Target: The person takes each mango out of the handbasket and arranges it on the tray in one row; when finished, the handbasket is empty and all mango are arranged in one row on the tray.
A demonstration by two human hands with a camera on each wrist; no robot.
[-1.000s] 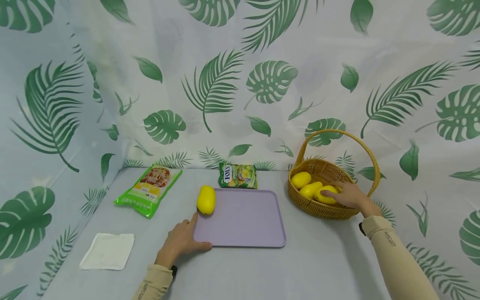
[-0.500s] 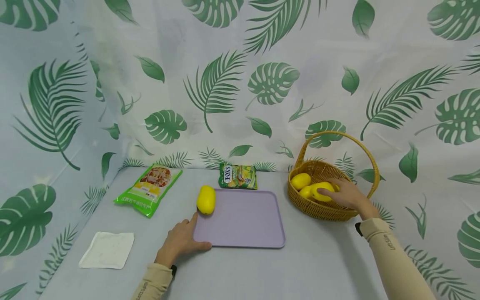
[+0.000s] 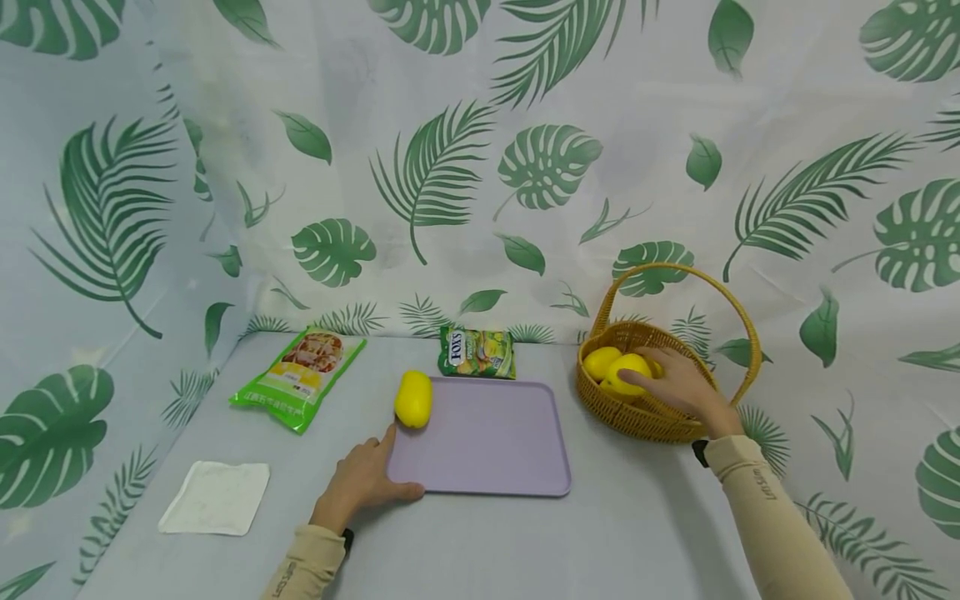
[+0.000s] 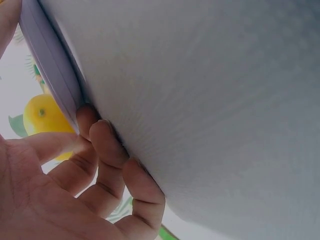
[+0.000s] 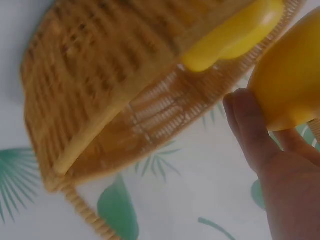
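Observation:
My right hand (image 3: 681, 385) holds a yellow mango (image 3: 627, 377) over the wicker basket (image 3: 637, 425), thumb on one side and fingers on the other. In the right wrist view this mango (image 5: 295, 72) is outside the rim, with more yellow fruit (image 5: 235, 42) inside the basket. Another mango (image 3: 599, 363) lies at the basket's left side. My left hand (image 3: 363, 477) rests at the near left corner of a purple tray (image 3: 487, 442), thumb along the front edge and fingertips by the left side. One mango (image 3: 413, 400) lies on the tray's far left corner.
Behind the tray lies a green Fox's candy bag (image 3: 477, 352). A green and white food packet (image 3: 302, 377) is at the back left, and a white square pad (image 3: 216, 498) sits nearer on the left. The basket's tall handle (image 3: 738, 321) arches above it.
My right hand has lifted a mango from among the others in the basket and carried it slightly left and up. The left hand stays at the tray corner.

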